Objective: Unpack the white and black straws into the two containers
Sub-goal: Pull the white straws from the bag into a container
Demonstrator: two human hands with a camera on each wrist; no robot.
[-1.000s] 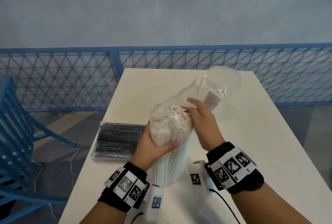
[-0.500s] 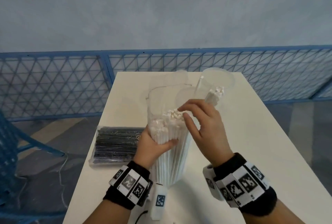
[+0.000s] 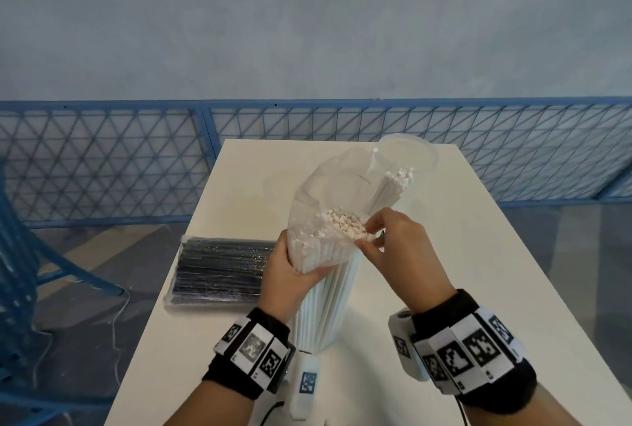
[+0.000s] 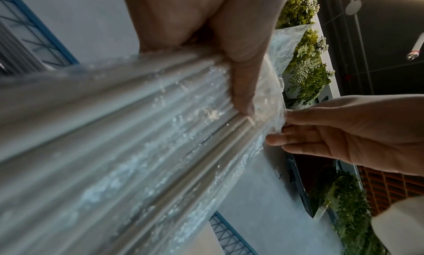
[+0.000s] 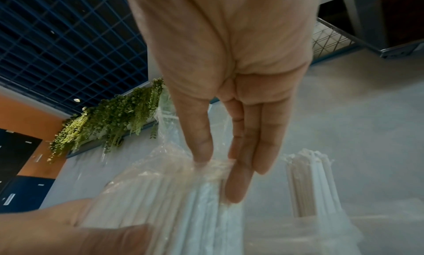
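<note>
A clear plastic bag (image 3: 325, 186) of white straws (image 3: 328, 289) stands upright on the white table (image 3: 461, 254). My left hand (image 3: 290, 275) grips the bundle round its upper part, thumb across the front (image 4: 243, 88). My right hand (image 3: 386, 237) pinches the bag's open edge at the straw tops, thumb and fingers on the film (image 5: 211, 164). Behind it stands a clear container (image 3: 410, 159) holding some white straws (image 3: 393, 186); those straws (image 5: 309, 182) also show in the right wrist view. A sealed pack of black straws (image 3: 222, 268) lies flat at the table's left edge.
A second clear container (image 3: 277, 183) is faintly visible behind the bag, left of the first. A blue mesh fence (image 3: 102, 159) runs behind the table, and a blue chair (image 3: 20, 271) stands on the floor at the left.
My right hand has come down from the straw tops to the bag's right rim and now pinches the film. The bag's mouth is pulled wider. My left hand keeps its grip.
</note>
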